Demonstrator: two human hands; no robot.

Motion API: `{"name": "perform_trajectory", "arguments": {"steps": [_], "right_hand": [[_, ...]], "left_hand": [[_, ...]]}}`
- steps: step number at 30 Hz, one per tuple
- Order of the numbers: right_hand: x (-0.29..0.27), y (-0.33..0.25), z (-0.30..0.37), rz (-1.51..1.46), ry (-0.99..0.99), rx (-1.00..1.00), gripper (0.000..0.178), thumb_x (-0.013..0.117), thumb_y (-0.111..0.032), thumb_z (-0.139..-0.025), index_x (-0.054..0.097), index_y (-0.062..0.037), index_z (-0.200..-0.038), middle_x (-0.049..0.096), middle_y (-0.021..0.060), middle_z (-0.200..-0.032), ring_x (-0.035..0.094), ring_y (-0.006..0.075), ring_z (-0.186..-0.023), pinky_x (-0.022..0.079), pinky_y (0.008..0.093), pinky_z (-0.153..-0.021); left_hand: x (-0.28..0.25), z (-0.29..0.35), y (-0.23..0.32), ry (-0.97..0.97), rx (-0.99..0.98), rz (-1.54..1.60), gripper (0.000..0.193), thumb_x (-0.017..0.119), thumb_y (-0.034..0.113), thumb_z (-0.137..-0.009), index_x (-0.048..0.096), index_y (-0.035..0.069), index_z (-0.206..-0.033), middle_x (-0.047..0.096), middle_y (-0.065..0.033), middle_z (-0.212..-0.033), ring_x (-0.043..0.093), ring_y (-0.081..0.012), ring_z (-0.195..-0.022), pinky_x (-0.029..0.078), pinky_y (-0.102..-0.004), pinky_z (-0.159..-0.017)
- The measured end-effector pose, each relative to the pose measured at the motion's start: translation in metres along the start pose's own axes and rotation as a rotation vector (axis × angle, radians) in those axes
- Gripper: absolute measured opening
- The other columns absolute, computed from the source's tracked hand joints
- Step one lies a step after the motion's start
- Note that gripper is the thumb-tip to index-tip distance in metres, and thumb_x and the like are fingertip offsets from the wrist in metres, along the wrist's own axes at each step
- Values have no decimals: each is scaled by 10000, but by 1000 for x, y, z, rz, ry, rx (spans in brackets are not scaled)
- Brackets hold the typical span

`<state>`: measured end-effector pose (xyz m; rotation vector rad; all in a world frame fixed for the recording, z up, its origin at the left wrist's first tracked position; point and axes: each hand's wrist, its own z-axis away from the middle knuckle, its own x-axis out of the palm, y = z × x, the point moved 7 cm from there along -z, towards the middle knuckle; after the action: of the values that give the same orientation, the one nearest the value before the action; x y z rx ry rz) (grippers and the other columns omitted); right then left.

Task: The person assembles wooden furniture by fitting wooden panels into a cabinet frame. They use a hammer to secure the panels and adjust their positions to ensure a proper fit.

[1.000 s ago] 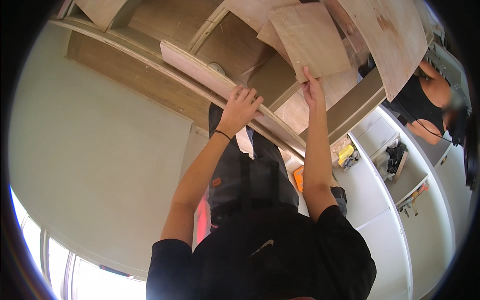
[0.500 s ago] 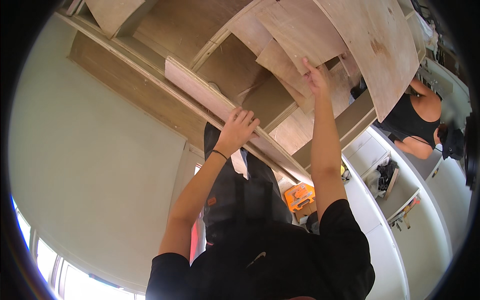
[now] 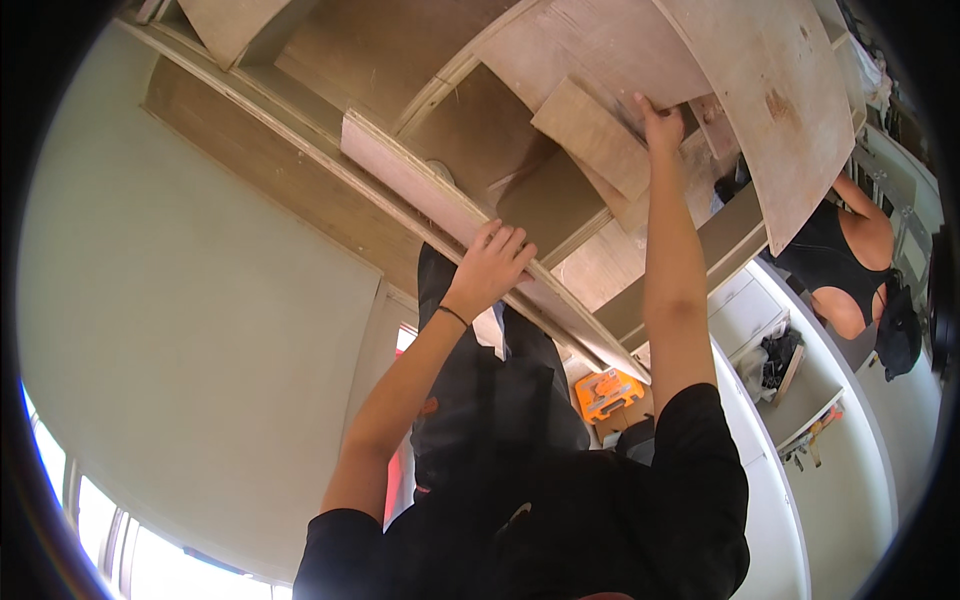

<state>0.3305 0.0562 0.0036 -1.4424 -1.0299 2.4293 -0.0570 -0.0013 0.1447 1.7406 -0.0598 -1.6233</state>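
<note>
My left hand (image 3: 492,265) is closed over the top edge of a long, narrow plywood strip (image 3: 400,180), which leans along the near rim of an open wooden frame (image 3: 445,85). Farther off and to the right, my right hand (image 3: 662,128) pinches the near edge of a broad plywood sheet (image 3: 600,50), its fingers partly hidden. That sheet lies tilted over the frame's compartments. Just left of the right hand sits a small rectangular plywood piece (image 3: 588,135), resting on other pieces inside the frame.
A large plywood panel (image 3: 765,100) stands at the right of the frame. Beyond it a person in a black top (image 3: 830,250) bends over. White cabinets with an open compartment (image 3: 790,370) lie to the right. An orange case (image 3: 607,394) sits below the frame, and a pale wall (image 3: 190,300) fills the left.
My right hand has moved away from me, pushing the broad sheet farther over the frame. More of the small rectangular piece now shows. My left hand keeps its hold on the strip.
</note>
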Motion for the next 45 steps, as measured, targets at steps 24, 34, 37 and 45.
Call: {"name": "perform_trajectory", "arguments": {"steps": [24, 34, 37, 45], "right_hand": [[0, -57, 125, 652, -481, -551, 956, 868, -271, -664, 355, -230, -1471, 352, 175, -1449, 427, 407, -1317, 445, 499, -1044], [-29, -68, 186, 490, -695, -752, 706, 695, -164, -823, 376, -155, -1452, 655, 248, -972, 657, 417, -881, 526, 484, -774], [-26, -65, 211, 597, -813, -785, 701, 652, -72, -824, 369, -131, -1463, 665, 240, -821, 661, 410, -739, 515, 487, -671], [0, -63, 205, 830, -1037, -793, 790, 623, -47, -797, 343, -226, -1513, 629, 192, -732, 639, 380, -705, 505, 472, -630]], "left_hand": [[-8, 5, 3, 41, -14, 28, 516, 783, 407, -709, 577, 129, -1092, 549, -66, -1126, 501, -245, -1139, 334, -450, -1115], [-8, 5, 2, 31, -13, 29, 522, 779, 408, -710, 576, 119, -1095, 553, -72, -1147, 497, -267, -1161, 332, -459, -1122], [-5, 6, 2, 10, -23, 44, 516, 775, 406, -716, 577, 119, -1095, 555, -71, -1150, 496, -270, -1162, 331, -461, -1123], [-4, 8, 3, 14, -21, 32, 531, 772, 397, -722, 563, 111, -1117, 560, -80, -1173, 492, -258, -1191, 327, -443, -1137]]}}
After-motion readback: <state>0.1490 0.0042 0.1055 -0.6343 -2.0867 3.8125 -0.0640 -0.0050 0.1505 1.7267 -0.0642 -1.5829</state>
